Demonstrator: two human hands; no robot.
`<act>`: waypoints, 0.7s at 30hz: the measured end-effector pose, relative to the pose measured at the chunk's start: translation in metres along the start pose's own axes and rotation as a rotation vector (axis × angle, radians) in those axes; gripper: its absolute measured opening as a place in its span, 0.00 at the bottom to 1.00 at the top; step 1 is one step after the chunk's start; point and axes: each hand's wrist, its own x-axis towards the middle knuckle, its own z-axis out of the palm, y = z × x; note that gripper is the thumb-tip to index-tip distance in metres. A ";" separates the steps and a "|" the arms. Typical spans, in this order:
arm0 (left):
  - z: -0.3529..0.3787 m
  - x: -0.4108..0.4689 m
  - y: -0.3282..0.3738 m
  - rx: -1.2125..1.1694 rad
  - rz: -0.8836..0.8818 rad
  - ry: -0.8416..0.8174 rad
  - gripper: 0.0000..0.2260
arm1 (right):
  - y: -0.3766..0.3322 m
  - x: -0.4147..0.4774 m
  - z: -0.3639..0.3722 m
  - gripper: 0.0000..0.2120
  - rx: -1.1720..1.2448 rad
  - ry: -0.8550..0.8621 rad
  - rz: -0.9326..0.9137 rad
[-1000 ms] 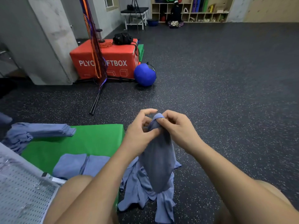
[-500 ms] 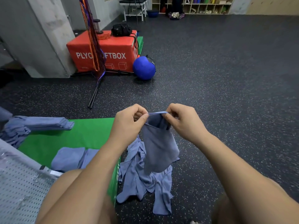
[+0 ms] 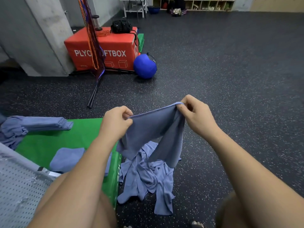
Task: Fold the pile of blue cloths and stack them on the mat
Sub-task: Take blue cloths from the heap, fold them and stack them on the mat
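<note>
Over pile [image 3: 148, 178], pinching cloth [image 3: 153, 129] by top edge with left hand [image 3: 115, 122] and right hand [image 3: 195, 116], stretched nine-to-three; toward mat [image 3: 65, 139] at eight o'clock, nearer left hand.

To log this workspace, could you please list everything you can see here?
mat: 1, green, floor, left
held cloth: 1, blue, stretched out in mid-air
pile of cloths: 1, blue, crumpled on floor right of mat
folded stack: 1, blue, mat's far left corner
folded cloth: 1, blue, mat's near side
box: 1, red, background left
ball: 1, blue, right of box
bag: 1, black, on box
hands: 2, left hand and right hand pinch held cloth's top edge
</note>
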 end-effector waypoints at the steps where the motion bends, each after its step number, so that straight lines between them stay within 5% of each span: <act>1: 0.002 -0.001 0.000 -0.007 -0.005 0.015 0.09 | 0.000 0.001 0.001 0.12 0.016 -0.009 0.024; 13: 0.050 -0.051 0.054 -0.356 0.109 -0.284 0.09 | -0.005 0.000 0.022 0.14 0.235 -0.033 0.250; 19: 0.070 -0.073 0.076 -0.268 0.142 -0.336 0.22 | -0.007 0.000 0.028 0.09 0.412 0.020 0.407; 21: 0.074 -0.073 0.073 -0.224 0.144 -0.343 0.20 | -0.009 0.000 0.026 0.05 0.489 0.031 0.439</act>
